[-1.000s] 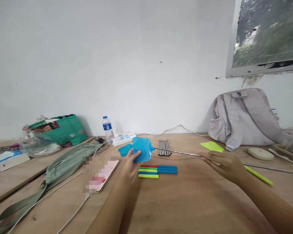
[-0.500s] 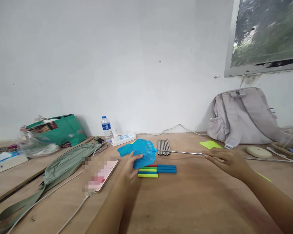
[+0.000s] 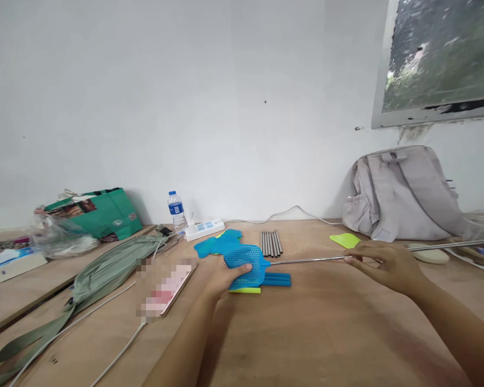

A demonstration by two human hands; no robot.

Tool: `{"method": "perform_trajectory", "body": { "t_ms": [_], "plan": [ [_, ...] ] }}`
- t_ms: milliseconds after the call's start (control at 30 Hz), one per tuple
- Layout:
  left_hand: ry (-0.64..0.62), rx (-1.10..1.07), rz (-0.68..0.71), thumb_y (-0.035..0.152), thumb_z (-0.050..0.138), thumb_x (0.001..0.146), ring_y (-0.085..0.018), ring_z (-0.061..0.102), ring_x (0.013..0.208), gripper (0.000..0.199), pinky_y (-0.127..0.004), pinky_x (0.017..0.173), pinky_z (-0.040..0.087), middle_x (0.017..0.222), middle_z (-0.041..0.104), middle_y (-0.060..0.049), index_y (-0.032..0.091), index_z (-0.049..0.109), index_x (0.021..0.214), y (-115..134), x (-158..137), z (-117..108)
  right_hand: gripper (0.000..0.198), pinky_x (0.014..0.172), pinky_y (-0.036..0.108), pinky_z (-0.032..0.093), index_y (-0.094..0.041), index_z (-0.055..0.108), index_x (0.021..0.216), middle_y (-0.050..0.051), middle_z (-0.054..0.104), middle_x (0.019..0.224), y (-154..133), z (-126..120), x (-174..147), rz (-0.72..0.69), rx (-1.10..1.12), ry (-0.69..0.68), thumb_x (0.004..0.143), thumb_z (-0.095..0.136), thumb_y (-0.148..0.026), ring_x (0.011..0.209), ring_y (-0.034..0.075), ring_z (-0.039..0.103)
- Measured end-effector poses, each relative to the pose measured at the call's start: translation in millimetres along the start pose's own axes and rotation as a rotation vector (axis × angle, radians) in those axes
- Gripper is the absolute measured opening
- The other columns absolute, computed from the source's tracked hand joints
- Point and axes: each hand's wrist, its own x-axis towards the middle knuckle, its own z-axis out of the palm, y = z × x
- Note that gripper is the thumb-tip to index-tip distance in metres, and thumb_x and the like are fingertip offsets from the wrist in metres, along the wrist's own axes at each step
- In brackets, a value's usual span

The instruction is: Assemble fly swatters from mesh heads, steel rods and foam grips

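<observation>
From the head camera, two bare hands hold one long object level above a wooden table [image 3: 290,344]. The left hand [image 3: 219,280] is closed on a blue perforated swatter head [image 3: 250,267], pinching its left part: the thumb lies across the near face, and the other fingers are mostly hidden behind it. Most of the blue head sticks out to the right of that grip, ending in a narrow neck. From the neck a thin metal rod [image 3: 306,261] runs right to the right hand [image 3: 381,264], whose thumb and fingers are closed around it, with little gap between them. The rod shows again beyond the knuckles, thicker there, and slopes slightly up to the right edge. Below and partly behind the held head, blue tubes [image 3: 278,279] lie side by side, and a yellow tube [image 3: 247,291] peeps out under its lower edge. Farther back on the table are more blue swatter heads [image 3: 221,244], overlapping, a row of grey metal tubes [image 3: 270,244], and, near the right hand's fingertips, a yellow-green flat piece [image 3: 342,240]. A phone [image 3: 172,290] lies left of the left hand
</observation>
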Motion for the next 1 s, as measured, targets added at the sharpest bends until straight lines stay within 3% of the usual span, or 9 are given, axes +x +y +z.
{"method": "perform_trajectory", "body": {
  "t_ms": [167,467,700,833,1000],
  "plan": [
    [-0.015,0.147,0.113,0.028,0.077,0.049,-0.024,0.064,0.083,0.040,-0.038,0.078,0.050,0.086,0.070,-0.005,0.016,0.062,0.084,0,-3,-2,0.025,0.053,0.022,0.039,-0.028,0.067,0.074,-0.002,0.062,0.063,-4,0,1,0.021,0.029,-0.074,0.076,0.050,-0.046,0.061,0.012,0.058],
    [0.061,0.230,0.119,0.031,0.077,0.047,-0.026,0.063,0.086,0.042,-0.039,0.079,0.051,0.090,0.069,-0.005,0.017,0.063,0.084,10,-12,6,0.028,0.050,0.021,0.034,-0.025,0.065,0.073,-0.002,0.062,0.063,-21,4,3,0.032,0.103,-0.145,0.080,0.045,-0.045,0.055,0.010,0.054],
    [-0.109,0.267,0.134,0.027,0.076,0.048,-0.027,0.064,0.083,0.025,-0.038,0.077,0.051,0.082,0.071,-0.003,0.021,0.069,0.071,10,-14,16,0.030,0.049,0.022,0.029,-0.023,0.066,0.074,-0.001,0.060,0.054,-63,22,4,-0.103,0.110,-0.079,0.082,0.044,-0.042,0.050,0.010,0.052],
    [-0.058,0.222,0.146,0.025,0.076,0.048,-0.027,0.064,0.077,0.021,-0.039,0.074,0.051,0.077,0.071,-0.004,0.019,0.067,0.066,12,-11,12,0.028,0.051,0.023,0.030,-0.024,0.066,0.077,-0.001,0.061,0.058,-71,22,5,-0.088,0.081,-0.008,0.083,0.044,-0.040,0.052,0.010,0.053],
    [0.038,0.128,0.144,0.027,0.077,0.049,-0.024,0.064,0.081,0.036,-0.037,0.074,0.051,0.084,0.070,-0.005,0.016,0.063,0.081,6,-9,12,0.030,0.057,0.025,0.032,-0.020,0.061,0.080,0.003,0.065,0.075,-76,19,10,-0.162,-0.007,-0.049,0.087,0.036,-0.034,0.066,0.014,0.057]
  ]
}}
